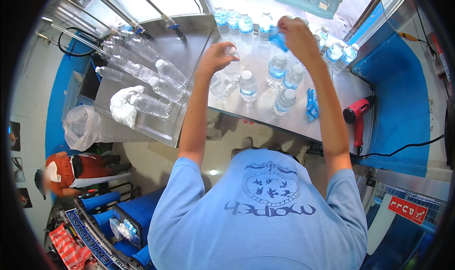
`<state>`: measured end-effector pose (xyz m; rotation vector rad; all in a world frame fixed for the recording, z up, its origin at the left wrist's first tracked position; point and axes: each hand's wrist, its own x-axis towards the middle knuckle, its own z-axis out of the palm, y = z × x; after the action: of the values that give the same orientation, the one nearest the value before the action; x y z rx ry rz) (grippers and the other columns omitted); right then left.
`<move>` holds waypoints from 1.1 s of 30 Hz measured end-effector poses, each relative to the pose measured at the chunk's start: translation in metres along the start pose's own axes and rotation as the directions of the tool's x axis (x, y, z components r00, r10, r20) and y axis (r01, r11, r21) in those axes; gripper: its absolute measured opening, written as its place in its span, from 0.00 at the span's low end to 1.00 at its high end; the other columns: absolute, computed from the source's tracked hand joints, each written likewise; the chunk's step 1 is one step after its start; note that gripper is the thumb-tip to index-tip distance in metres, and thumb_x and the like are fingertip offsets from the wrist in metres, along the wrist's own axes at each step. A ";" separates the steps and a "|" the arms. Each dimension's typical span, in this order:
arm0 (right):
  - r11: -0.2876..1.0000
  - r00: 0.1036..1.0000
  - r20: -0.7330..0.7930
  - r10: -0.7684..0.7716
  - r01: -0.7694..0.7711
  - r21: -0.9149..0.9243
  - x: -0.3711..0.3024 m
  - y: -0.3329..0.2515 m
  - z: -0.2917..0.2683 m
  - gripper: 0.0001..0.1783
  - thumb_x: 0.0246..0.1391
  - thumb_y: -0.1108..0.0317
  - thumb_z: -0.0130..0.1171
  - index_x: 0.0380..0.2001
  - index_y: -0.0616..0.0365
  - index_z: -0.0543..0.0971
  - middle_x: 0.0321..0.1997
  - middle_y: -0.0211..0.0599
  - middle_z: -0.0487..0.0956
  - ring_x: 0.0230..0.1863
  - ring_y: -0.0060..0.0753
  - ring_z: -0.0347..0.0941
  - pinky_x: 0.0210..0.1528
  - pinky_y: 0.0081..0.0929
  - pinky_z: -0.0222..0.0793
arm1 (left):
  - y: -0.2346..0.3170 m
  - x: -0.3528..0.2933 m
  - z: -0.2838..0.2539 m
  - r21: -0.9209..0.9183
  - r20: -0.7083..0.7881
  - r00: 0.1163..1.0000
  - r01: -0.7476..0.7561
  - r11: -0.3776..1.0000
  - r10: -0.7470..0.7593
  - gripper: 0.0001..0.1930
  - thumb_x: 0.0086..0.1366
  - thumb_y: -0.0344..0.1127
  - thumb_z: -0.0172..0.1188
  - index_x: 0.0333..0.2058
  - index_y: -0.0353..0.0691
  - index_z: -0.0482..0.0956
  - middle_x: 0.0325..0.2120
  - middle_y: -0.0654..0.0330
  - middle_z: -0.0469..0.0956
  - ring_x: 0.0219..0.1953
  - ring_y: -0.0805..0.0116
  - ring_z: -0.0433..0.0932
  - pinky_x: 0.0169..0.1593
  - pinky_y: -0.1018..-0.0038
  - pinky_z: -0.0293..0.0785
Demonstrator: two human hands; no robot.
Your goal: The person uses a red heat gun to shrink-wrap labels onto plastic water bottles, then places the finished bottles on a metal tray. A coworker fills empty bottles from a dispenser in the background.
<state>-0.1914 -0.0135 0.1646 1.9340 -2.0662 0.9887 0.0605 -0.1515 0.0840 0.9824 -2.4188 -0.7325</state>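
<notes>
My left hand pinches the cap end of a clear water bottle that stands upright on the metal table. This bottle shows no label. Farther right, my right hand is raised over the bottles, its fingers closed on a blue plastic label sleeve. Around my hands stand several capped bottles, among them a bottle with a blue band and another near the front edge. Loose blue label sleeves lie flat beside my right forearm. What my right hand hides behind it cannot be seen.
Labelled bottles line the back, with more at the right. A red heat gun and its cord lie at the right. On the left, a metal basin holds unlabelled bottles and white plastic. A person is at far left.
</notes>
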 end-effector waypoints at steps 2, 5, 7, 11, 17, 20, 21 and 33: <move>0.997 0.997 0.003 -0.071 0.071 0.036 0.013 -0.012 0.031 0.05 0.59 0.76 0.60 0.39 0.59 0.82 0.41 0.45 0.82 0.45 0.52 0.81 0.50 0.43 0.76 | 0.003 0.006 0.009 0.008 -0.041 0.999 -0.011 1.000 0.011 0.21 0.51 0.43 0.80 0.43 0.42 0.86 0.26 0.55 0.81 0.30 0.62 0.77 0.38 0.65 0.74; 0.992 0.991 0.059 -0.122 0.122 -0.006 0.028 -0.019 0.063 0.05 0.58 0.77 0.59 0.37 0.60 0.82 0.45 0.45 0.80 0.46 0.50 0.82 0.49 0.41 0.77 | 0.006 0.009 0.021 -0.044 -0.025 1.000 -0.015 0.999 0.014 0.25 0.51 0.43 0.79 0.47 0.42 0.84 0.34 0.48 0.85 0.39 0.51 0.83 0.45 0.61 0.77; 0.998 0.977 0.208 -0.036 0.024 0.058 0.033 -0.017 0.076 0.09 0.58 0.78 0.58 0.41 0.58 0.81 0.47 0.44 0.81 0.49 0.50 0.81 0.55 0.44 0.75 | 0.006 0.010 0.023 -0.030 0.071 0.997 0.028 0.999 -0.026 0.32 0.52 0.44 0.79 0.57 0.47 0.80 0.47 0.46 0.84 0.50 0.48 0.84 0.53 0.61 0.78; 0.998 0.960 0.275 -0.060 0.048 0.052 0.031 -0.019 0.094 0.12 0.62 0.74 0.56 0.49 0.54 0.78 0.48 0.42 0.81 0.56 0.48 0.78 0.68 0.61 0.61 | -0.001 0.014 0.005 -0.390 0.057 0.998 0.022 0.920 0.000 0.39 0.61 0.42 0.74 0.70 0.53 0.67 0.66 0.55 0.72 0.68 0.51 0.70 0.69 0.62 0.67; 0.994 0.862 0.495 -0.108 0.082 0.073 0.036 -0.042 0.085 0.12 0.63 0.70 0.57 0.50 0.47 0.79 0.49 0.44 0.82 0.63 0.49 0.75 0.73 0.82 0.39 | -0.016 0.018 -0.037 -0.409 -0.013 0.939 -0.318 0.855 0.343 0.29 0.65 0.29 0.69 0.64 0.41 0.73 0.63 0.58 0.76 0.67 0.63 0.72 0.72 0.63 0.64; 0.990 0.804 0.583 -0.113 0.144 -0.006 0.042 -0.054 0.070 0.11 0.62 0.71 0.59 0.46 0.45 0.81 0.48 0.40 0.82 0.60 0.47 0.77 0.73 0.83 0.35 | -0.019 0.016 -0.042 -0.393 -0.033 0.926 -0.358 0.847 0.376 0.28 0.64 0.32 0.71 0.62 0.42 0.75 0.58 0.59 0.80 0.62 0.63 0.76 0.69 0.63 0.67; 0.985 0.811 0.569 -0.135 0.171 -0.011 0.044 -0.057 0.067 0.10 0.61 0.71 0.59 0.44 0.45 0.82 0.47 0.39 0.83 0.59 0.47 0.78 0.73 0.84 0.35 | -0.019 0.016 -0.042 -0.391 -0.033 0.931 -0.347 0.852 0.364 0.28 0.64 0.34 0.71 0.62 0.43 0.75 0.57 0.60 0.81 0.61 0.62 0.78 0.68 0.62 0.68; 0.990 0.774 0.631 -0.049 0.120 -0.070 0.034 -0.078 0.085 0.12 0.58 0.73 0.63 0.44 0.45 0.86 0.47 0.35 0.82 0.55 0.45 0.79 0.61 0.46 0.73 | -0.043 0.026 -0.009 -0.450 0.186 0.936 -0.189 0.873 0.298 0.38 0.60 0.29 0.72 0.69 0.43 0.68 0.60 0.52 0.79 0.64 0.57 0.76 0.66 0.62 0.71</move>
<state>-0.0963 -0.0842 0.1449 2.5130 -2.2321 0.1870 0.0705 -0.1996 0.0697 0.4160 -2.3700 -1.2835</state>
